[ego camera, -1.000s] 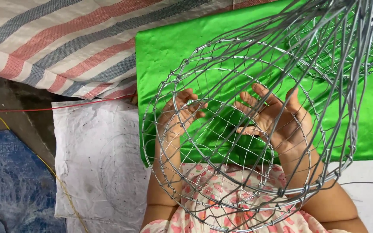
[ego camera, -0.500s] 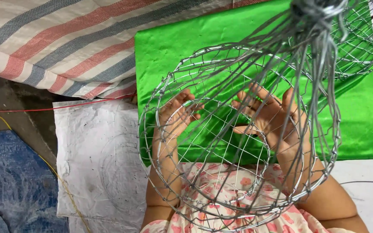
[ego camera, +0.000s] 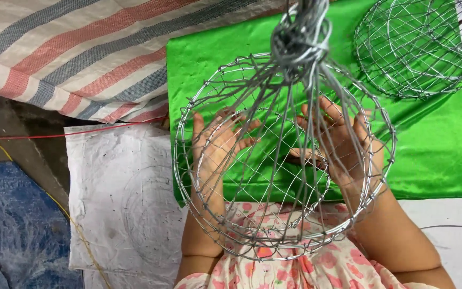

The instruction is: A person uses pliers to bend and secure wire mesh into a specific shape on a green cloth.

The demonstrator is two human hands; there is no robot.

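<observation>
Wire basket (ego camera: 282, 160) sat over green cloth (ego camera: 434, 155); left hand (ego camera: 217, 147) and right hand (ego camera: 343, 144) inside it, grips open, fingers spread. Best press evenly outward.

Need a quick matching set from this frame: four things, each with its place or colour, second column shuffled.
Things:
1. wire basket frame
2. second wire basket
3. green cloth
4. striped tarp

Places or colours:
A. red, white and blue-grey bands, top left
B. top right, lying on the cloth
C. around both hands, left hand and right hand
D. bright, glossy, beneath both baskets

Pairs: 1-C, 2-B, 3-D, 4-A
</observation>
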